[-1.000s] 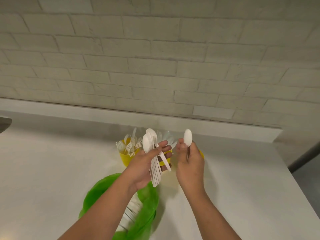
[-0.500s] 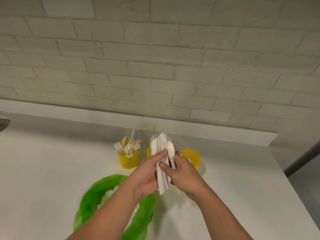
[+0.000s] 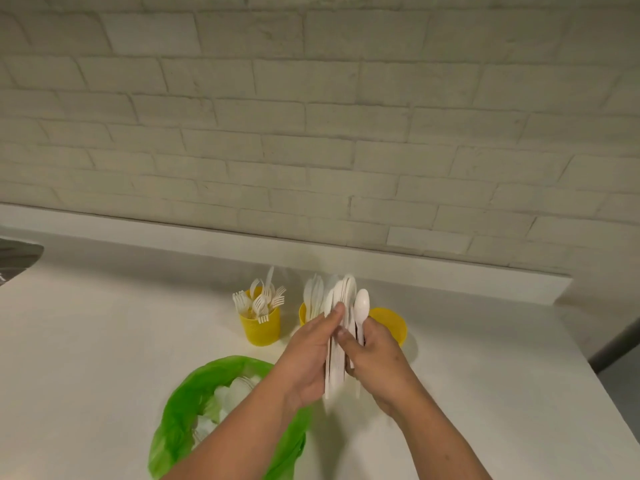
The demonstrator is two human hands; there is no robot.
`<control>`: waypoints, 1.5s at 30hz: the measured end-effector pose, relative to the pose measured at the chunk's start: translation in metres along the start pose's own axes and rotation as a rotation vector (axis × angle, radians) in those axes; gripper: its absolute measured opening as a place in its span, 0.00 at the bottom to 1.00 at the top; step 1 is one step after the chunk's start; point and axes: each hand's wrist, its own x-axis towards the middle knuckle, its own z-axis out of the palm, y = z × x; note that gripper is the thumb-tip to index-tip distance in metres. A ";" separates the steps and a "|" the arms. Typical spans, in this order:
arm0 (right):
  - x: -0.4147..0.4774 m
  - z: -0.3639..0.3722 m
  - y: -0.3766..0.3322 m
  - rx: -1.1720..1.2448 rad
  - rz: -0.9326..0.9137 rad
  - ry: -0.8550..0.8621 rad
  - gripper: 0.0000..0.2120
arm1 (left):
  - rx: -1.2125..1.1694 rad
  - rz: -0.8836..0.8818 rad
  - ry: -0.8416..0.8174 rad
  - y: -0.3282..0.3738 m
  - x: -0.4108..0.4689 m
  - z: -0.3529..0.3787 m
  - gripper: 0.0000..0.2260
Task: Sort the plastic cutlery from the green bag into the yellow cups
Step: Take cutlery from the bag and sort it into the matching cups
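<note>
A white counter (image 3: pixel 104 341) runs under a pale brick wall (image 3: pixel 311 133). Above it, the left hand (image 3: pixel 308 355) clasps a bundle of white spoons (image 3: pixel 336 375) upright, thumb across the handles. The right hand (image 3: pixel 377 358) pinches a single spoon (image 3: pixel 362 303) just beside the bundle, bowl up. Beyond the hands, the fork cup (image 3: pixel 262 327) stands to the left. The middle cup (image 3: pixel 302 313) is mostly hidden by the bundle, and the right cup (image 3: pixel 391 322) is half covered. The green bag (image 3: pixel 183 403) lies under the left forearm, its contents blurred.
</note>
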 end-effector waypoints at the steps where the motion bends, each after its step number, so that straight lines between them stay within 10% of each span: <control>1: 0.000 0.001 0.003 0.005 0.007 0.024 0.10 | -0.018 0.009 0.022 -0.003 -0.001 0.001 0.18; 18: 0.010 -0.037 -0.013 -0.445 -0.066 0.302 0.08 | 0.049 0.091 0.194 -0.014 0.035 0.045 0.13; 33: 0.079 -0.105 0.009 0.433 -0.065 0.178 0.05 | 0.262 0.177 0.222 0.008 0.085 0.052 0.13; 45: 0.110 -0.083 0.047 -0.108 0.046 0.280 0.22 | 0.340 0.253 0.293 0.001 0.117 0.044 0.20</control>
